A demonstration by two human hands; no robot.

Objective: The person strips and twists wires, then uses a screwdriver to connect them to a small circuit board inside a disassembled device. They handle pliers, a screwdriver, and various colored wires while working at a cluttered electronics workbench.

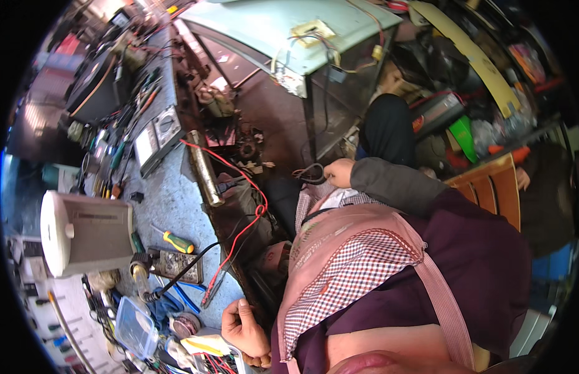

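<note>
My left hand [244, 327] rests at the bench's near edge, fingers curled into a loose fist and thumb up, with nothing visible in it. Beside it lie red and black test leads [239, 234] and blue-handled pliers [188, 300]. Over my lap, my right hand [339, 172] is closed near the edge of my apron [330, 262]. A dark looped cable [312, 173] is at its fingertips; whether they grip it is too small to tell. On the bench lie a multimeter [158, 137] and a yellow-green screwdriver [178, 242].
The blue bench [171, 199] carries a white-grey box-shaped appliance [83, 234], a clear plastic tub [136, 327] and many hand tools. Ahead stands a pale glass-topped table [252, 31] with loose wires. Another person's hand [522, 179] is at the right, by a wooden chair back [492, 190].
</note>
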